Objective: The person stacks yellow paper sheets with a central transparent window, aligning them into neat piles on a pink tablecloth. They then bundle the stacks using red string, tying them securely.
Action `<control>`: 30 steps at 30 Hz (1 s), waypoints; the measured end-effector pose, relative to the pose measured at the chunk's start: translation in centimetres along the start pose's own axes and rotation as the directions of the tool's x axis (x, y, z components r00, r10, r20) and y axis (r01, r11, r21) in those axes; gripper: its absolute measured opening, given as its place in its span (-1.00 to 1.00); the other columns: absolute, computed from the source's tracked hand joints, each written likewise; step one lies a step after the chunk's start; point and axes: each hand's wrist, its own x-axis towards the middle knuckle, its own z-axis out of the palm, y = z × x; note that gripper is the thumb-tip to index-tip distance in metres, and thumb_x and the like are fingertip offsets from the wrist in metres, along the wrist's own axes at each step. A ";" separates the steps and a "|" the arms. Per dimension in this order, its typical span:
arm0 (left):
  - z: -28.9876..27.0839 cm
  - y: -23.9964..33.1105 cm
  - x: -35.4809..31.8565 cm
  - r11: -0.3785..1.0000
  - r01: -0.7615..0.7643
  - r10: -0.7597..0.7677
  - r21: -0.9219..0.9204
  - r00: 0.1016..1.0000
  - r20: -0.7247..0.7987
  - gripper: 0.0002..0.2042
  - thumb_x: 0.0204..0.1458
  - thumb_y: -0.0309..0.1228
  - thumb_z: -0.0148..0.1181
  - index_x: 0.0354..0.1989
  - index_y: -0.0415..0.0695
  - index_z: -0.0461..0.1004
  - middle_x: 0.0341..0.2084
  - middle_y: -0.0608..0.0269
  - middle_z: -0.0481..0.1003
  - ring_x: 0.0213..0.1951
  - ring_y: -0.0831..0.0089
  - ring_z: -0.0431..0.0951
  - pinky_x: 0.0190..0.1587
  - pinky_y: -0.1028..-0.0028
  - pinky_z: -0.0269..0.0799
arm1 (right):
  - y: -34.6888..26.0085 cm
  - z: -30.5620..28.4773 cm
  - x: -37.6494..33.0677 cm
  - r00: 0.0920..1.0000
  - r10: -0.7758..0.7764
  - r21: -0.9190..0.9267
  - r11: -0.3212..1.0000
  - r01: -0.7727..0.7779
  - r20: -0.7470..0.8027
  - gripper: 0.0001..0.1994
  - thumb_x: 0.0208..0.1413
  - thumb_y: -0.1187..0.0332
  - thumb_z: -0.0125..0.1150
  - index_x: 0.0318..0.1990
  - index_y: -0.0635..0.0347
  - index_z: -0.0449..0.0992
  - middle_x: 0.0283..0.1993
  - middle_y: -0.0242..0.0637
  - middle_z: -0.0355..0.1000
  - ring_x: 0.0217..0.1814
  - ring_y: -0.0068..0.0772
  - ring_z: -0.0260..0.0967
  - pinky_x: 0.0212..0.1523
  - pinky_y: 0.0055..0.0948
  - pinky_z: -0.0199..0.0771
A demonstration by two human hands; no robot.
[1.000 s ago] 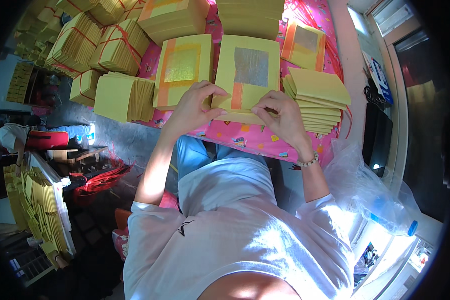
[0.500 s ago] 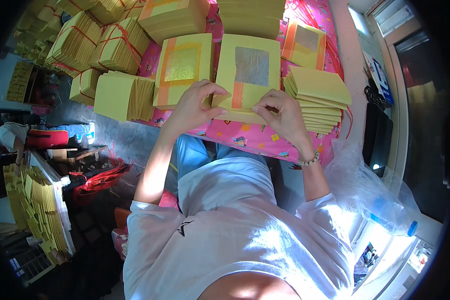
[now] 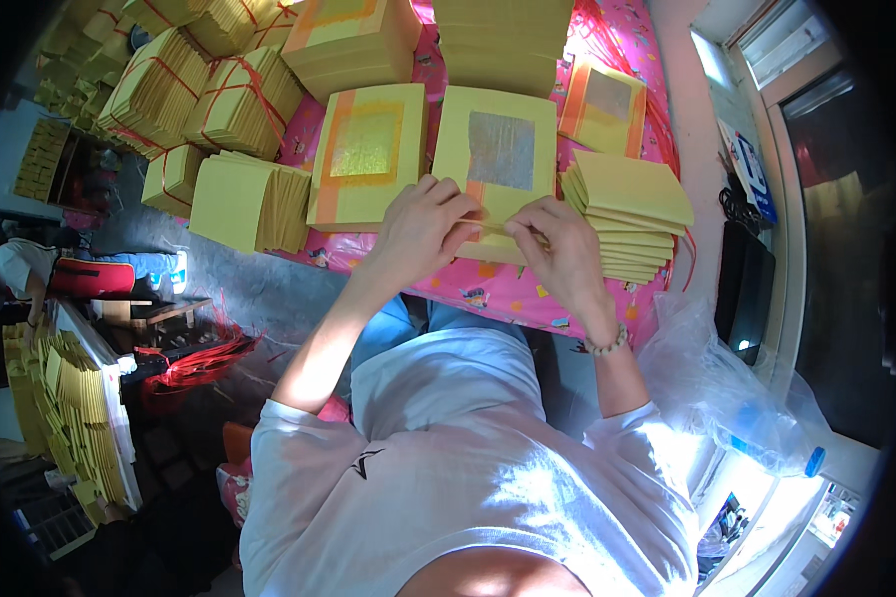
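paper stacks (image 3: 632, 214) crowd both flanks, pink tabletop (image 3: 528, 289) strip free nearest the body

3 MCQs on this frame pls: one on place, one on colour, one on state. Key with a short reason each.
1. Where does the stack of folded yellow sheets lie?
A. To the right of the sheet in the hands
B. On the floor
C. Under the plastic bag

2. What colour is the foil square on the yellow sheet in the hands?
A. Gold
B. Silver
C. Red

3. How is that sheet held?
A. Left hand only
B. Both hands at its near edge
C. Not touched

Key:
1 A: the stack sits on the pink cloth just beyond the right hand.
2 B: the square is grey-silver; the sheet beside it carries the gold one.
3 B: the left hand and the right hand both pinch the near edge.
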 end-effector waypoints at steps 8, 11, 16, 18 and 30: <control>-0.1 0.3 0.7 0.999 0.023 -0.021 0.038 0.999 -0.032 -0.87 0.00 -0.49 0.11 -0.26 -0.15 0.45 -0.42 0.18 0.41 -0.33 0.15 0.41 -0.27 0.25 0.38 | -15.8 -10.9 0.4 -0.354 -0.295 -0.446 0.350 0.824 -0.887 -0.70 0.07 0.30 0.16 -0.12 0.33 0.40 -0.15 -0.23 0.40 0.15 -0.30 0.22 0.05 -0.41 0.37; 0.0 -0.3 0.4 0.997 0.054 -0.049 0.056 0.995 -0.081 -0.86 0.02 -0.48 0.11 -0.22 -0.14 0.43 -0.42 0.17 0.40 -0.33 0.17 0.42 -0.27 0.25 0.40 | -16.6 -10.7 -1.8 -0.238 -0.388 -0.297 0.100 0.949 -0.890 -0.71 0.09 0.33 0.15 -0.10 0.33 0.39 -0.12 -0.21 0.39 0.15 -0.30 0.23 0.07 -0.41 0.38; 0.1 -0.6 0.5 0.991 0.132 -0.135 -0.027 0.985 -0.112 -0.91 0.09 -0.46 0.04 -0.28 -0.19 0.38 -0.42 0.10 0.39 -0.31 0.10 0.42 -0.29 0.20 0.36 | -17.3 -10.2 -3.3 -0.227 -0.417 -0.258 0.019 0.966 -0.880 -0.72 0.11 0.38 0.13 -0.07 0.34 0.37 -0.07 -0.18 0.38 0.17 -0.30 0.25 0.09 -0.41 0.39; 0.4 -1.0 0.4 0.982 0.161 -0.174 -0.095 0.974 -0.146 -0.90 0.12 -0.43 0.01 -0.29 -0.21 0.36 -0.45 0.05 0.38 -0.33 0.05 0.42 -0.32 0.18 0.33 | -17.4 -10.0 -3.7 -0.228 -0.419 -0.247 -0.009 0.969 -0.879 -0.73 0.12 0.40 0.12 -0.06 0.34 0.36 -0.05 -0.17 0.37 0.17 -0.31 0.25 0.10 -0.40 0.40; 2.2 -3.3 0.0 0.812 0.231 -0.435 -0.536 0.852 -0.292 -0.82 0.26 -0.37 -0.13 -0.22 -0.24 0.32 -0.56 0.04 0.33 -0.50 0.27 0.38 -0.40 0.40 0.29 | -16.4 -8.7 -3.3 -0.299 -0.299 -0.208 -0.302 0.930 -0.906 -0.74 0.18 0.52 0.07 0.01 0.35 0.32 0.07 -0.11 0.34 0.21 -0.31 0.29 0.16 -0.39 0.43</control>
